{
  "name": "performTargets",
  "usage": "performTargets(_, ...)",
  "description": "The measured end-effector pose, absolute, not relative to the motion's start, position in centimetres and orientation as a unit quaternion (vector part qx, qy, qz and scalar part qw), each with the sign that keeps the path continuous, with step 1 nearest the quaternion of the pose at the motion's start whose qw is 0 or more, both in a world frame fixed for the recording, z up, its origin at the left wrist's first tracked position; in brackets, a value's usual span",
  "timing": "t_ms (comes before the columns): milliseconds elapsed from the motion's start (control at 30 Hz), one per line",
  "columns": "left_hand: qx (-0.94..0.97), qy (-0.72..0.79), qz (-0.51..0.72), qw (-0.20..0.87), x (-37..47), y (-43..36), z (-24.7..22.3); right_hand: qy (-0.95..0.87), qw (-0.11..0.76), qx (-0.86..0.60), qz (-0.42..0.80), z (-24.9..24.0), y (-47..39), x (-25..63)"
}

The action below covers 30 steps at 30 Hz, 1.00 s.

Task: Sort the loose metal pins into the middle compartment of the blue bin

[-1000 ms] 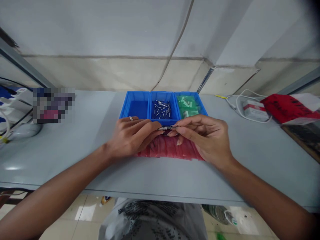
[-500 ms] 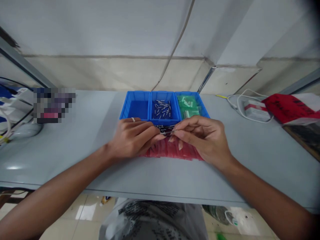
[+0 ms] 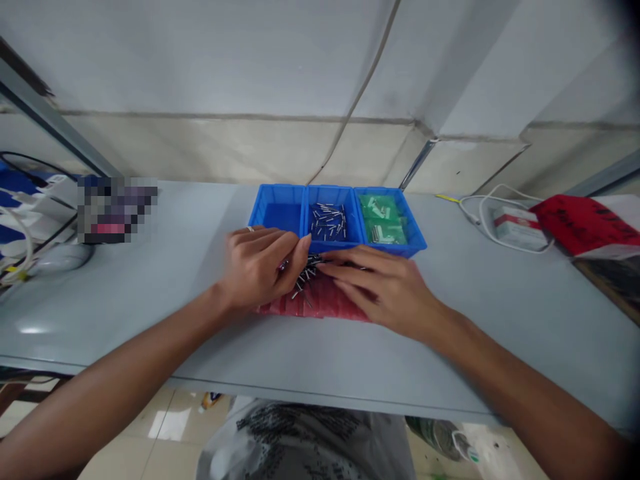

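Observation:
My left hand [image 3: 263, 267], with a ring on one finger, is curled closed above the left end of the red plastic bags. A shiny bit of metal, seemingly a rivet, shows between its thumb and fingers. Loose metal pins that look like blind rivets [image 3: 306, 275] lie heaped on the red bags [image 3: 330, 300]. My right hand [image 3: 383, 283] reaches over the heap from the right, its fingers stretched out and apart, with the fingertips at the rivets. Whether it touches one is hard to see. More short metal pins [image 3: 329, 220] lie in the middle blue bin.
Three joined blue bins [image 3: 277, 193] stand behind the hands; green packets [image 3: 383, 217] lie in the right one. A white box [image 3: 519, 228], a cable and a red bag [image 3: 583, 220] sit at right. Chargers [image 3: 57, 197] and a mouse [image 3: 65, 258] are at left.
My hands, which met over the bags around a thin rivet, have parted. The left has turned thumb-up, and the right has moved left and stretched its fingers over the heap.

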State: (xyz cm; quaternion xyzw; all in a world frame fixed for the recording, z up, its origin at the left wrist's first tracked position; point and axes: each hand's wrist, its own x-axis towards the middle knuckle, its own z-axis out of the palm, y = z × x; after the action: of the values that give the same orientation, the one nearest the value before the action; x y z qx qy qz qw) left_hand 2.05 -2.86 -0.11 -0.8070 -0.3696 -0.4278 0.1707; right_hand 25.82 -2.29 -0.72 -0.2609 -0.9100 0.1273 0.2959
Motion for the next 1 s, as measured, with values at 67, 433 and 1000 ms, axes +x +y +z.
performTargets(67, -0.807, -0.367, -0.428, 0.177, 2.1, -2.9, -0.1, -0.94, 0.224, -0.25, 0.051, -1.1, -2.4, 25.5)
performTargets(433, -0.815, -0.36, -0.411, 0.194, 2.1, -3.0, 0.1, -0.916, 0.296, -0.253, 0.097, -1.9, -2.3, 25.1)
performTargets(1000, -0.853, -0.325, -0.366, 0.179, 2.3, -3.1, 0.1, -0.786, 0.437, -0.346, 0.269, 0.0, -2.7, 25.4)
